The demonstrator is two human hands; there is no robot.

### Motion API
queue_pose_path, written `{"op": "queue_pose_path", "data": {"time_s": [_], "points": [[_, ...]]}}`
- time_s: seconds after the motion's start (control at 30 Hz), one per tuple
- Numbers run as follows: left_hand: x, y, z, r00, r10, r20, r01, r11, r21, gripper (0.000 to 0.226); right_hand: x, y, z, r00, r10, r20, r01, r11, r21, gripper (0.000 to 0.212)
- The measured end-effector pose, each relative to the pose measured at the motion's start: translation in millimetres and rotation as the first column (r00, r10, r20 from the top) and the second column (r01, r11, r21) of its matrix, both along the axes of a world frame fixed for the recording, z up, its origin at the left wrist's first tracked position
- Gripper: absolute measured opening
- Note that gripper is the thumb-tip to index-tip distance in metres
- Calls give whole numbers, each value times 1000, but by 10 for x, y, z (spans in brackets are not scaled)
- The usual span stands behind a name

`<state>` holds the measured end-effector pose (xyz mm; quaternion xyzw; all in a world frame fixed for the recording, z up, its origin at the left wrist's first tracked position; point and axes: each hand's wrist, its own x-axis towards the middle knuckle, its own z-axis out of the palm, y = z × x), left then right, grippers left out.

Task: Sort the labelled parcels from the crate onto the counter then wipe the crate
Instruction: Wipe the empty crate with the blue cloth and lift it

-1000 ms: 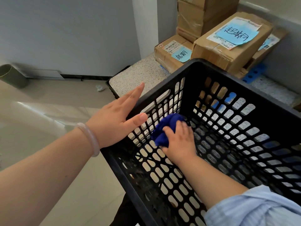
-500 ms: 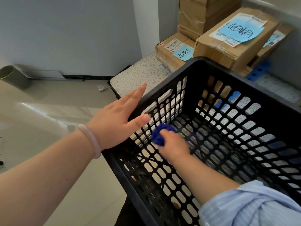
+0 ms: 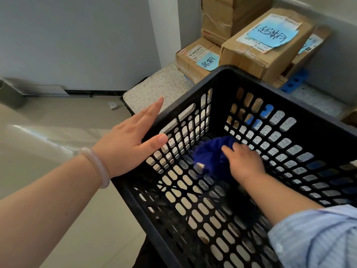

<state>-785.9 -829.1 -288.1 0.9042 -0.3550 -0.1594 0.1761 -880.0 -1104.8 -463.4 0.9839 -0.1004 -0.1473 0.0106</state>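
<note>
left hand (image 3: 125, 149), fingers spread, braces the crate (image 3: 289, 101) so the right hand (image 3: 245, 163), clutching a blue cloth (image 3: 208, 153), can scrub its floor.

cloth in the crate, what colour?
Dark blue cloth, under the right hand; seen in the head view.

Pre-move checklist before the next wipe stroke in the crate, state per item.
1. Crate free of parcels: ok, only the cloth is inside.
2. Parcels on counter: ok, stacked behind the crate.
3. Left hand steadying crate: ok, flat on its left rim with the fingers straight.
4. Right hand holding cloth: ok, low inside the crate.
5. Support under crate: cannot tell, hidden.
6. Walls wiped clean: cannot tell.
</note>
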Motion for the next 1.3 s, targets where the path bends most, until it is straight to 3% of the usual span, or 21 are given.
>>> {"op": "queue_pose_path", "data": {"time_s": [0.07,0.2,0.33,0.5,0.6,0.73,0.8,0.87,1.0,1.1,1.2,1.3], "points": [[-2,-16,1,1000,2,3,-2,1000,11,72,-81,-196,-27,999,-53,-15,52,998,-18,58],[-4,-18,14,999,23,27,-24,999,33,75,-203,81,-44,990,-142,-2,140,974,180,56],[-19,-13,17,998,38,47,-41,997,65,85,-311,513,-6,995,-98,1,93,951,296,54],[-47,-65,39,996,66,65,-72,993,95,88,-543,693,60,987,-147,-69,162,897,411,46],[-55,-71,46,994,67,87,-77,991,108,86,-759,865,106,988,55,-143,26,860,510,48],[-69,-75,47,992,77,95,-89,988,129,87,-959,1026,115,915,308,-260,-86,781,619,46],[-67,-79,41,992,73,103,-87,987,133,86,-944,931,124,900,381,-213,-193,784,590,46],[-58,-79,39,992,68,109,-82,988,134,85,-847,717,140,887,442,-133,-344,826,446,45],[-56,-50,20,994,46,103,-60,990,130,79,-593,49,145,981,180,-77,-166,972,166,44],[-45,-53,18,994,36,105,-50,990,133,76,-614,-304,104,998,25,-54,-25,1000,-5,50],[-39,-52,23,994,36,102,-49,990,128,74,-725,-318,64,996,-65,-63,66,998,17,59],[-31,-44,19,995,39,89,-51,990,134,71,-834,-160,65,976,-199,-90,213,958,194,53]]}}
